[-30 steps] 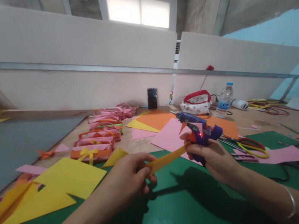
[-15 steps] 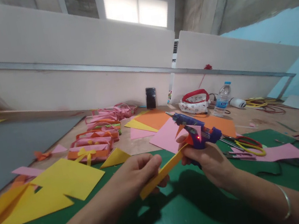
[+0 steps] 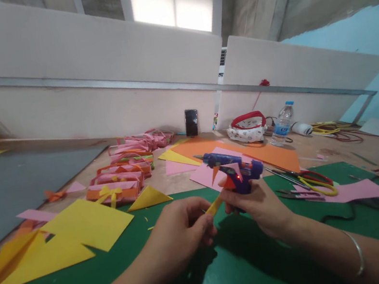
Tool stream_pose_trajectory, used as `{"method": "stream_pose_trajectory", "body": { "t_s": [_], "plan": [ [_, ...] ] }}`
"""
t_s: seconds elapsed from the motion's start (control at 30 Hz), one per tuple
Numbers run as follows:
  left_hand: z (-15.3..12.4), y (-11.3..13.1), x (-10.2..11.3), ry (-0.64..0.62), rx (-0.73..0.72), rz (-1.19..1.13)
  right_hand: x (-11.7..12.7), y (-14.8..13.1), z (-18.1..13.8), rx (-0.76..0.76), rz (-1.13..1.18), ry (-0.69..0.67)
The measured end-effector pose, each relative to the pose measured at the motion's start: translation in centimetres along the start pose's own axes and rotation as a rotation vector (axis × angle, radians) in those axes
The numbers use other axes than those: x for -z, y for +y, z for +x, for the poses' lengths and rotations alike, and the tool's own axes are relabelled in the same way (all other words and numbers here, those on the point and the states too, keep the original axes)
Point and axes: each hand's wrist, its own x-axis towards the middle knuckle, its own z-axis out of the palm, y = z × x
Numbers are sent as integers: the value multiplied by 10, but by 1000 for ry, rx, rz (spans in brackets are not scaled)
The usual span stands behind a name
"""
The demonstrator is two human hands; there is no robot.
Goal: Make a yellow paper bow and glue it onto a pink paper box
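Note:
My right hand (image 3: 260,208) grips a blue glue gun (image 3: 233,171) with a red light lit on its body; its nozzle points left. My left hand (image 3: 181,229) is closed, pinching one end of a folded yellow paper strip (image 3: 214,204). The strip's other end is pinched by the fingers of my right hand, under the gun. Both hands hover close together over a green cutting mat (image 3: 231,276). A small pink paper triangle clings to the gun near its trigger.
Yellow paper pieces (image 3: 80,230) lie left on the mat. Pink and orange paper baskets (image 3: 120,186) line the wooden table behind. Orange and pink sheets (image 3: 261,154), scissors (image 3: 310,184), a water bottle (image 3: 283,124), a phone (image 3: 191,122) and a pouch (image 3: 249,129) sit farther back.
Both hands drew closer together and shifted left. The yellow strip now shows far shorter between them, and the glue gun swung left with my right hand.

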Motion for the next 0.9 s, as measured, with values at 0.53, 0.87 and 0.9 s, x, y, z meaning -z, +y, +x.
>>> {"method": "stream_pose_trajectory", "body": {
  "t_s": [0.53, 0.87, 0.9],
  "plan": [
    [-1, 0, 5, -103, 157, -58, 8, 1, 11, 40, 70, 179],
    [-1, -1, -2, -141, 36, -118, 1, -2, 2, -14, 70, 34],
    [0, -2, -1, -99, 16, -119, 2, -3, 3, -14, 67, 9]
  ]
}}
